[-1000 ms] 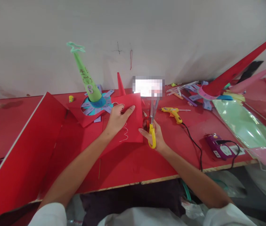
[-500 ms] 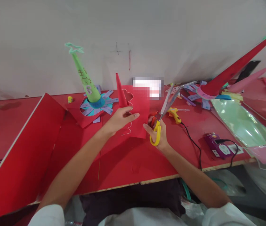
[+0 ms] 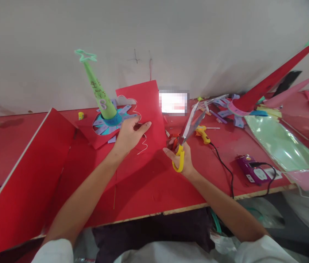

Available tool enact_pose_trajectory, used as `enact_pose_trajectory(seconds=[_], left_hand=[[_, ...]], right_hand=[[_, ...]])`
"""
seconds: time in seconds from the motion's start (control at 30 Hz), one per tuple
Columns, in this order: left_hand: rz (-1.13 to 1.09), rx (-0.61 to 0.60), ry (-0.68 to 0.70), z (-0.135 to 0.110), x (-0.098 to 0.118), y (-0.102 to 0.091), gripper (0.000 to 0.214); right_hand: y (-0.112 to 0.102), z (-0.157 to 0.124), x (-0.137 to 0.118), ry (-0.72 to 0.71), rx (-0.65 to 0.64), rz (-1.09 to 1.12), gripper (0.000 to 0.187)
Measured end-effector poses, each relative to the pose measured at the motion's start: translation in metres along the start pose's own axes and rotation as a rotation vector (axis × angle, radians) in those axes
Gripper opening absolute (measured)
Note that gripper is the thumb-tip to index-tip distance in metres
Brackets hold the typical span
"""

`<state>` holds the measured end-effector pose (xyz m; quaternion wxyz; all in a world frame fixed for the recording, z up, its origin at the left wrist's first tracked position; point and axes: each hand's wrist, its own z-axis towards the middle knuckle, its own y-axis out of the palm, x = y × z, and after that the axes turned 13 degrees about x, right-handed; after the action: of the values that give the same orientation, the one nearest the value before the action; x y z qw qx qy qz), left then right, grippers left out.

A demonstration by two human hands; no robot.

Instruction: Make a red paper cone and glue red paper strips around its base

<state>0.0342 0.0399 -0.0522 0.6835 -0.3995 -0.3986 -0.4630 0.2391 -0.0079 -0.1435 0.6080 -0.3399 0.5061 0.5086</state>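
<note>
Clamping the red sheet (image 3: 153, 109) was the left hand (image 3: 129, 136), right hand (image 3: 186, 160), partly hidden, apparently gripped scissors (image 3: 182, 140) right of the sheet.

We look in on what appears to be a paper-craft workspace, its long, red-topped surface (image 3: 157, 193) set against a plain gray wall (image 3: 198, 44). Conical paper models mark the trade: we see a tall, light-green paper cone (image 3: 100, 93) and, at right, a long, red paper cone (image 3: 277, 75) with a pink band (image 3: 238, 109) around its base. Crafting tools share the space, among them metal-bladed scissors with yellow and red handles (image 3: 181, 140) and a yellow glue gun (image 3: 204, 134) with a black cord (image 3: 227, 168). A glossy, pale-green sheet (image 3: 282, 142) lies at right. Whether this is a school or a business, we cannot tell.
</note>
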Motion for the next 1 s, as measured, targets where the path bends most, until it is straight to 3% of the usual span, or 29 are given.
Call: enact_pose_trajectory(seconds=[0.27, 1.0], left_hand=[[0.081, 0.014, 0.091, 0.0, -0.006, 0.002, 0.06], [0.072, 0.028, 0.061, 0.001, -0.009, 0.003, 0.058]], right_hand=[[0.0, -0.003, 0.01, -0.059, 0.044, -0.032, 0.046], [-0.004, 0.001, 0.008, -0.017, 0.05, -0.025, 0.046]])
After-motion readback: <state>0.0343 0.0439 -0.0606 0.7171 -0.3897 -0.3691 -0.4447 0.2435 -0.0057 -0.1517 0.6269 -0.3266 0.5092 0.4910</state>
